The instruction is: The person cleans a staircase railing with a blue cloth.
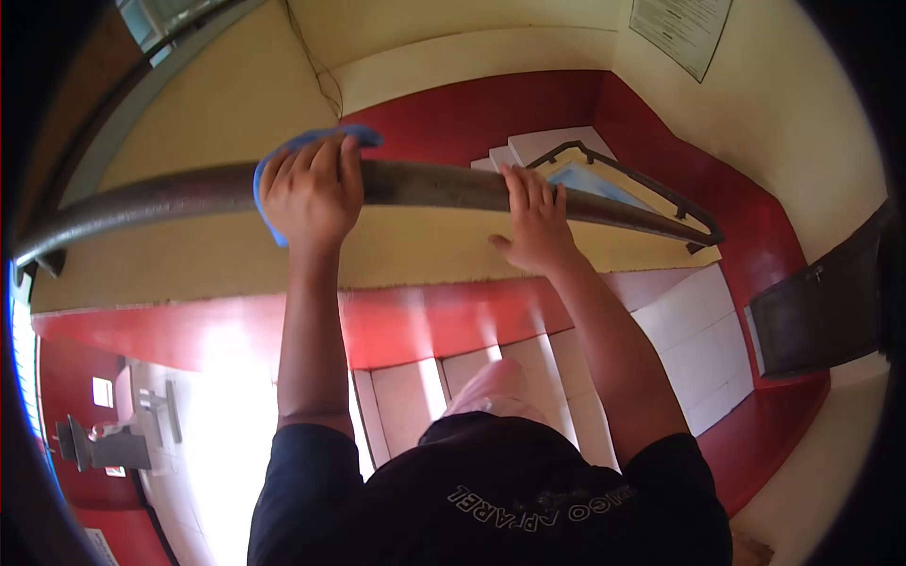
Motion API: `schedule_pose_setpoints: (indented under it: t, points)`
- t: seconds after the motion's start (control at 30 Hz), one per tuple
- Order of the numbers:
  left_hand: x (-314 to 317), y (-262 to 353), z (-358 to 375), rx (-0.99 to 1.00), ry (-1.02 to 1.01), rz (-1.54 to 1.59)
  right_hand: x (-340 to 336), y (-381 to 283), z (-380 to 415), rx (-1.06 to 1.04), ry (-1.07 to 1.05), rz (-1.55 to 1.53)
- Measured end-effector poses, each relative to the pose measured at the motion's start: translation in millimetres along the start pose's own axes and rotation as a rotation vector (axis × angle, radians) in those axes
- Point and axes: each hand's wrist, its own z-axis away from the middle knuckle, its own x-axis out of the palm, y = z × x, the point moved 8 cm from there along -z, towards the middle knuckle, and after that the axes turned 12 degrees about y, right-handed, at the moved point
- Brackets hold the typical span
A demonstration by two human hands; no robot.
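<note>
A dark brown handrail [429,184] runs across the view, curving down toward the far left. My left hand [316,189] presses a blue cloth [365,136] onto the rail with its fingers curled over the top. The cloth's edges show above the fingers and to the left of the hand; the rest is hidden beneath it. Farther right, my right hand [541,217] grips the same rail, fingers bent over it and thumb apart on the near side. No cloth shows in that hand.
Below the rail is a yellow and red wall [425,325], with tiled stairs [401,401] beside my body. A lower rail [651,184] turns at the landing on the right. A dark door [821,316] stands at far right, and a notice [681,33] hangs on the wall.
</note>
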Motion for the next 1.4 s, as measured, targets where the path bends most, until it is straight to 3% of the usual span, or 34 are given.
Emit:
schedule_pose_setpoints:
  t: [0.1, 0.27, 0.3, 0.37, 0.4, 0.47, 0.8, 0.97, 1.07, 1.17, 1.27, 1.4]
  points:
    - [0, 1, 3, -0.052, 0.017, -0.028, -8, 7, -2, -0.04, 0.05, -0.039]
    - [21, 16, 6, -0.079, -0.13, -0.05, -20, 19, -30, -0.095, 0.057, -0.256]
    - [25, 24, 13, -0.06, -0.184, -0.053, -15, 18, -29, -0.076, 0.027, -0.329]
    - [45, 54, 27, -0.093, -0.369, 0.095, -6, 26, -33, -0.104, 0.165, -0.408]
    - [57, 82, 41, -0.005, -0.435, 0.191, -4, 26, -34, -0.098, 0.189, -0.401]
    - [67, 127, 56, 0.031, -0.333, 0.252, -3, 26, -33, -0.074, 0.282, -0.367]
    - [42, 70, 35, -0.04, -0.502, 0.297, 0, 30, -34, -0.113, 0.216, -0.34]
    - [78, 124, 48, -0.011, -0.464, 0.238, 8, 37, -33, -0.114, 0.238, -0.3]
    - [99, 158, 55, -0.025, -0.473, 0.393, 14, 46, -24, -0.181, 0.352, -0.288]
    - [105, 174, 55, -0.107, -0.46, 0.498, 31, 59, -18, -0.146, 0.273, -0.244]
    - [101, 157, 38, -0.323, -0.551, 0.709, 22, 58, -24, -0.043, 0.216, -0.326]
    - [103, 132, 49, -0.936, -0.621, 1.194, 7, 48, -32, -0.024, 0.053, -0.655]
